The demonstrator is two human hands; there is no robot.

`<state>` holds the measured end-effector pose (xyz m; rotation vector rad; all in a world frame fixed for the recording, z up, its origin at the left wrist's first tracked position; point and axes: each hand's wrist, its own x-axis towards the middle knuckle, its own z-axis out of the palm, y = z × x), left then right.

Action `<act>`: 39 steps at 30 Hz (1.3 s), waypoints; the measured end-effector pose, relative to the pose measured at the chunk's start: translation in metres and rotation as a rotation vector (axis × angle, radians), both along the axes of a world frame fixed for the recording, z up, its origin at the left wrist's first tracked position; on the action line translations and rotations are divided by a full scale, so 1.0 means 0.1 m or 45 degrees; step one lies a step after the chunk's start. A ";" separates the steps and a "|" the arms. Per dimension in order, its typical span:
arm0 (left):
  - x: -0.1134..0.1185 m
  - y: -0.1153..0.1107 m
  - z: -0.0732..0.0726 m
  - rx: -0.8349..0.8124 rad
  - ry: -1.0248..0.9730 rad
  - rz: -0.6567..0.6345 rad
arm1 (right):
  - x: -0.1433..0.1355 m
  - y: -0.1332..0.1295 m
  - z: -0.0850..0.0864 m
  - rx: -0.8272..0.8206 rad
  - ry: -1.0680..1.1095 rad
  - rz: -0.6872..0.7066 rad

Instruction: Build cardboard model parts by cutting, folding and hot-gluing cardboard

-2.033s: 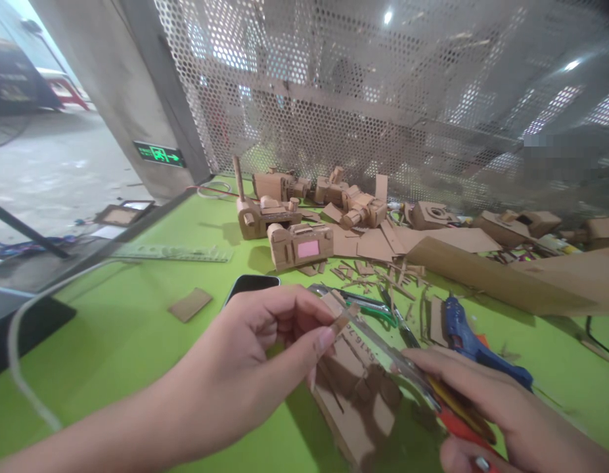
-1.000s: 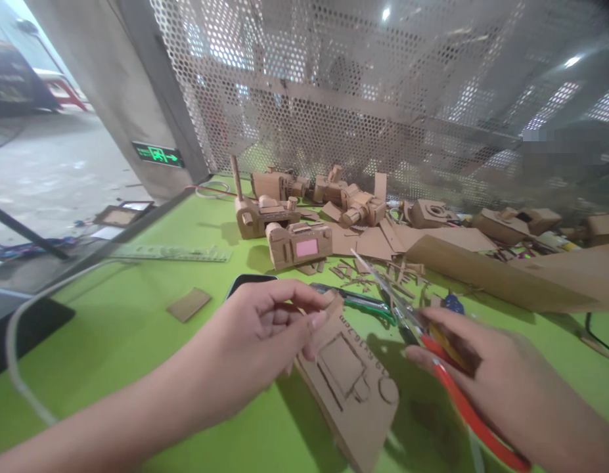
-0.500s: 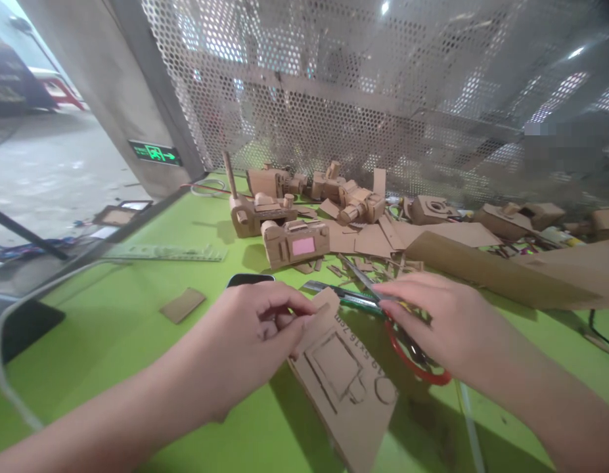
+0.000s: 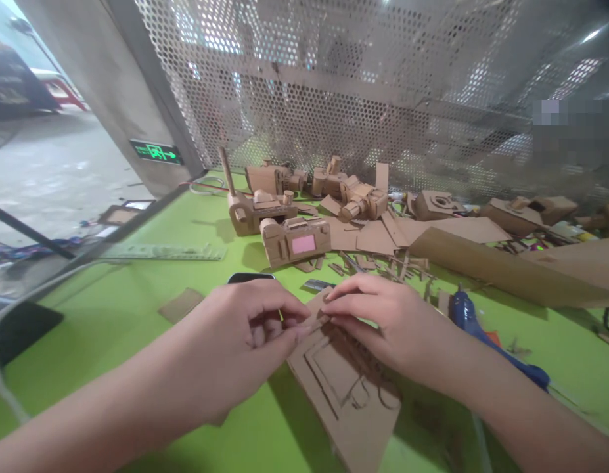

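A flat cardboard box (image 4: 368,433) lies slanted in front of me, with a rectangle, a line and circles marked on its top. My left hand (image 4: 249,341) is at its far left edge, thumb and fingers pinching one end of a small cardboard strip (image 4: 315,324). My right hand (image 4: 387,322) reaches over the box from the right, its bent fingertips closed at the strip's other end. Past the fingertips, the blade end of a utility knife (image 4: 316,284) shows; my right hand hides its handle and most of the scissors.
Cardboard camera models (image 4: 297,242) stand behind, among scraps. A blue glue gun (image 4: 481,332) lies right of my right hand. A rolled cardboard sheet (image 4: 491,276) is at the back right. At left are a clear ruler (image 4: 161,252), a loose cardboard piece (image 4: 180,305) and a white cable (image 4: 1,328).
My right hand has moved left from the scissors to the cardboard strip, and its fingers now meet the strip beside my left hand. The glue gun has come into sight. My left hand stays nearly in place.
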<state>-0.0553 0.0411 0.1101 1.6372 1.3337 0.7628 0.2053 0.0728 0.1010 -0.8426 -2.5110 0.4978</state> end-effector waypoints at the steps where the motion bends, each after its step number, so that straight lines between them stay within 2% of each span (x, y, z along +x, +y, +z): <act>1: -0.01 0.01 -0.01 -0.026 0.056 -0.021 | 0.00 0.00 -0.01 -0.001 0.010 -0.006; 3: -0.02 0.02 -0.02 -0.013 0.189 -0.089 | -0.01 0.01 -0.02 -0.014 0.024 -0.002; 7: -0.03 0.05 -0.04 0.089 0.267 -0.118 | -0.01 0.02 -0.02 -0.046 0.046 0.028; 18: 0.01 0.09 -0.04 0.019 0.336 -0.159 | 0.04 -0.03 -0.05 -0.099 0.085 -0.003; 27: 0.01 0.09 -0.05 -0.050 0.337 -0.109 | 0.04 -0.02 -0.05 -0.141 0.124 0.008; 35: 0.01 0.05 -0.07 -0.071 0.272 -0.056 | 0.00 -0.03 -0.06 -0.173 0.166 -0.072; 39: 0.00 0.07 -0.08 -0.143 0.326 -0.057 | -0.01 -0.03 -0.07 -0.180 0.164 -0.104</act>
